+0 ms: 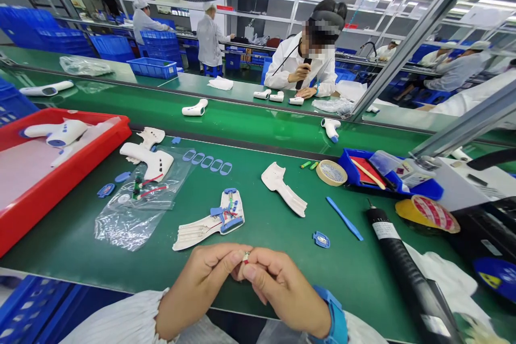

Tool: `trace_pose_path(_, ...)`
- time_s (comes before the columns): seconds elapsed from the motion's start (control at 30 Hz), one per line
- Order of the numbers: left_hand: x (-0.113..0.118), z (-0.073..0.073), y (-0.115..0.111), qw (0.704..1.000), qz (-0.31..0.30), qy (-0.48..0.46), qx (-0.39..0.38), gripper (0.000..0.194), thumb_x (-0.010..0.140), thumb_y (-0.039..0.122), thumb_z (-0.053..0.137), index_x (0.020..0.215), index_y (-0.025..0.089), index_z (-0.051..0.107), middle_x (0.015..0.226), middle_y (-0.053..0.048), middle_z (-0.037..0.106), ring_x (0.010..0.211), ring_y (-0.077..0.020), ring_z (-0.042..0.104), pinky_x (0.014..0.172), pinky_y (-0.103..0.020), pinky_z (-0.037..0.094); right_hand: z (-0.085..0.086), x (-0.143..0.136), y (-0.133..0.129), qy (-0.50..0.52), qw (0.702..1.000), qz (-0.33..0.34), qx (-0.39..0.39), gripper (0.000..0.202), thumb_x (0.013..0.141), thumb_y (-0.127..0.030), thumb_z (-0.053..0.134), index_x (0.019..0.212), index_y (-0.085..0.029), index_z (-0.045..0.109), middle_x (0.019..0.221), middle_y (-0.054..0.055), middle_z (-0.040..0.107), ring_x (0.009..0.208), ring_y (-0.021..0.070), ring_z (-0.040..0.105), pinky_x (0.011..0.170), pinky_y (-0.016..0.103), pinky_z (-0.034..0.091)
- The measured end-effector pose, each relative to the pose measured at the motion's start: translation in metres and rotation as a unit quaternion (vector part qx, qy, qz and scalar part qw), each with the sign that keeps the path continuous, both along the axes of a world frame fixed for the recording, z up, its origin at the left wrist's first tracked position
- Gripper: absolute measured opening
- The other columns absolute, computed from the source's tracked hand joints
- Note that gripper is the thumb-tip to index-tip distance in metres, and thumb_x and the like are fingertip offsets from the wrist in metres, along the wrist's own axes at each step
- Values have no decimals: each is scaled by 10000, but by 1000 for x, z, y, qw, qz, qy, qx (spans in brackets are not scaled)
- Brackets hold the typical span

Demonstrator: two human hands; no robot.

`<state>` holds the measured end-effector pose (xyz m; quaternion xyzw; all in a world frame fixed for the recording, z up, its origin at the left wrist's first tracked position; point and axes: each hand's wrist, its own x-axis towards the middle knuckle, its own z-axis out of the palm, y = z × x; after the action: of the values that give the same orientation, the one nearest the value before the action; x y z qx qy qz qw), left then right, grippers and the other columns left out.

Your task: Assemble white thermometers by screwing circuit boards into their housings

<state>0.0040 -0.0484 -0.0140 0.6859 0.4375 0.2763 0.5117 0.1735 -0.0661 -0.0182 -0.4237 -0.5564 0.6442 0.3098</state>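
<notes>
Both hands meet at the front edge of the green bench. My left hand [209, 274] and my right hand [278, 282] pinch a small part [245, 258] with red and green on it, mostly covered by the fingertips. Just beyond lies an open white shell half [197, 232] holding blue pieces and red wires. Another white shell half [284, 189] rests further back to the right. A small blue oval part [321, 239] sits right of my hands, below a blue pry tool [344, 219].
A red tray [76, 185] with white housings stands left, beside a clear bag [133, 215]. At right are a tape roll [331, 172], a blue bin [431, 189] and a black electric screwdriver [407, 269]. Behind the green conveyor [250, 123], a person [302, 64] works.
</notes>
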Motion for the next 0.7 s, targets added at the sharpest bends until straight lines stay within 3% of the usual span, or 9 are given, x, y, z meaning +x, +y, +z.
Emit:
trace_pose_path(0.1, 2, -2, -1, 996, 26, -49, -68, 366, 870, 424, 441, 772, 166, 681, 674, -19, 652, 655, -146, 587, 638, -227, 482, 1, 1, -2, 6, 999, 6, 40, 314, 867, -414, 453, 757, -153, 590, 559, -43, 401, 477, 65, 340, 479, 208, 297)
trace_pose_path(0.23, 4, -3, 5, 977, 60, -107, -174, 380, 834, 472, 484, 802, 133, 654, 655, -41, 670, 586, -145, 613, 596, -245, 509, 11, -4, -10, 2, 992, 49, 113, 314, 874, -348, 454, 718, -154, 644, 586, -12, 493, 556, 85, 442, 575, 218, 359)
trace_pose_path(0.33, 2, 1, 7, 979, 66, -108, -161, 380, 817, 482, 512, 871, 138, 665, 694, -45, 684, 630, -151, 627, 634, -250, 522, 15, -5, -14, -11, 996, 49, 78, 326, 864, -390, 458, 775, -154, 664, 501, -36, 453, 456, 69, 407, 489, 204, 339)
trace_pose_path(0.43, -5, 4, 8, 982, 111, -90, -125, 419, 777, 527, 545, 901, 151, 681, 672, -33, 674, 607, -150, 607, 611, -246, 525, 12, 7, -12, -25, 998, 52, 18, 348, 850, -433, 471, 870, -145, 665, 497, -39, 471, 431, 60, 395, 457, 192, 328)
trace_pose_path(0.5, -12, 0, 9, 979, 143, -75, -124, 437, 734, 552, 583, 887, 158, 695, 659, -34, 670, 593, -158, 598, 586, -247, 528, 8, 24, -9, -24, 1000, -7, 4, 367, 846, -454, 474, 920, -143, 654, 553, -20, 524, 477, 65, 415, 496, 199, 351)
trace_pose_path(0.6, -22, -17, 10, 969, 172, -85, -154, 446, 691, 572, 614, 870, 175, 709, 659, -41, 671, 560, -172, 584, 521, -259, 528, 5, 57, -6, -15, 985, -169, 6, 371, 821, -463, 517, 1016, -158, 596, 646, -2, 586, 543, 82, 453, 561, 224, 382)
trace_pose_path(0.7, -23, -31, 9, 958, 219, -115, -148, 431, 685, 568, 619, 892, 201, 707, 608, -22, 647, 504, -159, 548, 444, -243, 492, 10, 85, -9, -39, 963, -265, 12, 312, 799, -431, 568, 955, -162, 570, 693, 12, 620, 553, 88, 467, 570, 237, 389)
